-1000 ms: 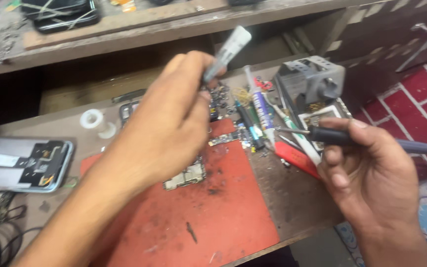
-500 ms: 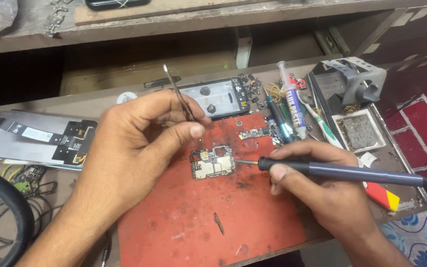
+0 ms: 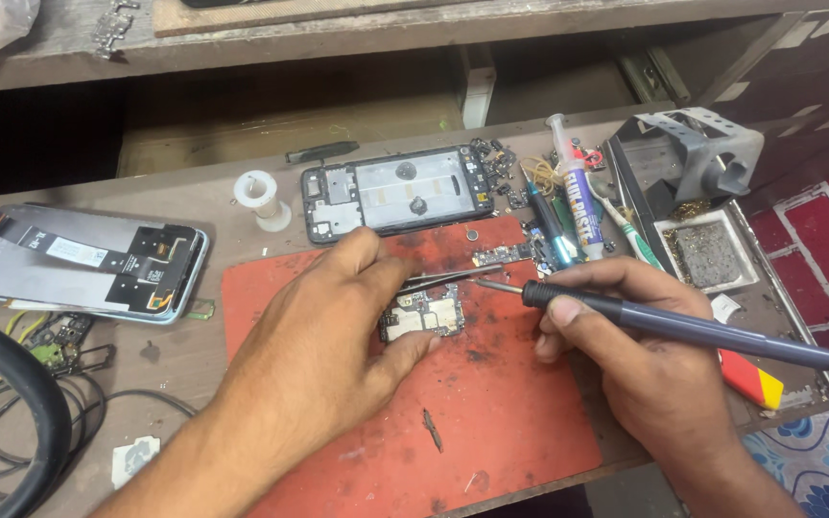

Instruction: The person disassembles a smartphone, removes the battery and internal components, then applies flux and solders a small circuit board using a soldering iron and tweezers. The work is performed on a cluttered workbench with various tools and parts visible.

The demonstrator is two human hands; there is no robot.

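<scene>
Nearest, at the left edge, a thick black cable (image 3: 11, 384) curves over thin black wires (image 3: 69, 412) on the brown worktop (image 3: 194, 206), with a small white scrap (image 3: 133, 459) beside them. A red mat (image 3: 491, 422) covers the middle of the worktop, and a small dark screw-like piece (image 3: 431, 429) lies on its near part. The left hand (image 3: 338, 336) comes in from the near left, its thumb pressed against the near edge of a small circuit board (image 3: 422, 315) on the mat, its fingers pinched closed on thin metal tweezers (image 3: 448, 278) that point right just above the board. The right hand (image 3: 626, 355) comes in from the near right, wrapped around a dark blue soldering iron (image 3: 683, 328) whose tip sits just beside the tweezers' tip, over the far right corner of the board. A red and yellow tool handle (image 3: 752, 380) lies just right of that hand. Farther left, a phone back with flat cables (image 3: 88, 261) lies on the worktop. Beyond the mat sit a white solder spool (image 3: 259, 195), an opened phone frame (image 3: 397, 192), a white flux syringe (image 3: 580, 192) among small tools, a tray with a dirty sponge (image 3: 704, 251) and a grey metal iron stand (image 3: 698, 153). A wooden shelf (image 3: 338, 34) runs along the far edge.
</scene>
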